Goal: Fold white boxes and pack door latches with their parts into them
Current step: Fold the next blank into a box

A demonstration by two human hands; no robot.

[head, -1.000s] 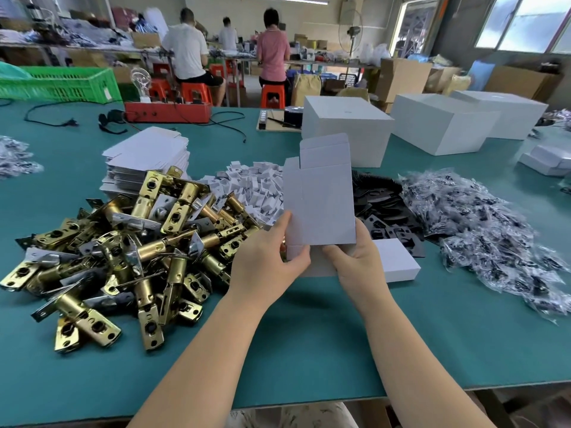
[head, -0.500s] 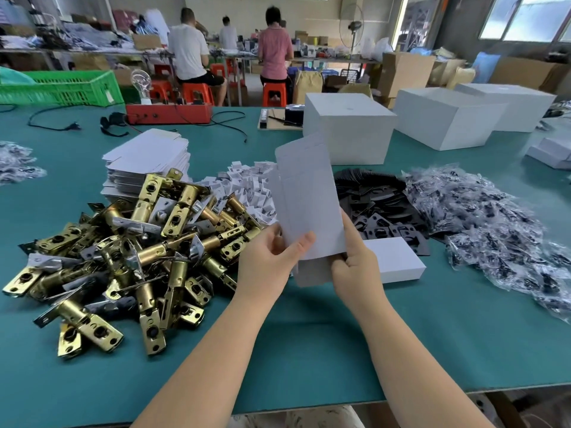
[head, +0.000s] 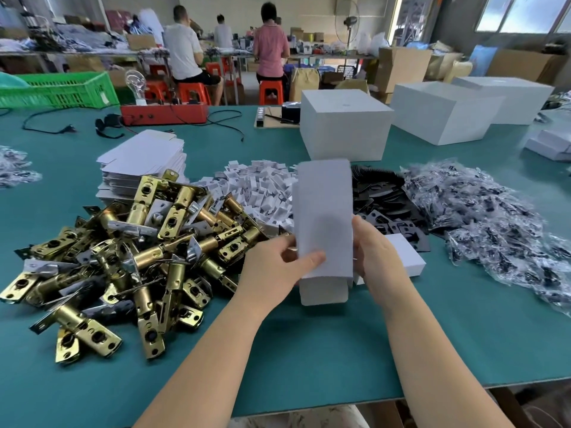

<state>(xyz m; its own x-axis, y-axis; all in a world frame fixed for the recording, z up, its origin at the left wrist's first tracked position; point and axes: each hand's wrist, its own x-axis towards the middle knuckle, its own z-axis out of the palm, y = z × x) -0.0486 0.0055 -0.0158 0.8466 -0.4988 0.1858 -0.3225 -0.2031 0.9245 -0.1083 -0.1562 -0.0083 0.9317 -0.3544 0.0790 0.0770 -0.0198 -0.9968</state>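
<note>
One white box [head: 324, 223] is only half-formed, pinched upright above the worktop [head: 309, 350] between both hands [head: 278, 267], its lower flap open, while the door latches [head: 133, 248] lie heaped, apparently unpacked.

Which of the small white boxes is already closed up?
The small white box lying flat on the table behind the right hand; the held box has its bottom flap open.

White box [head: 324, 217] upright, half-folded (blurred); brass latches [head: 123, 251] heaped left.
</note>
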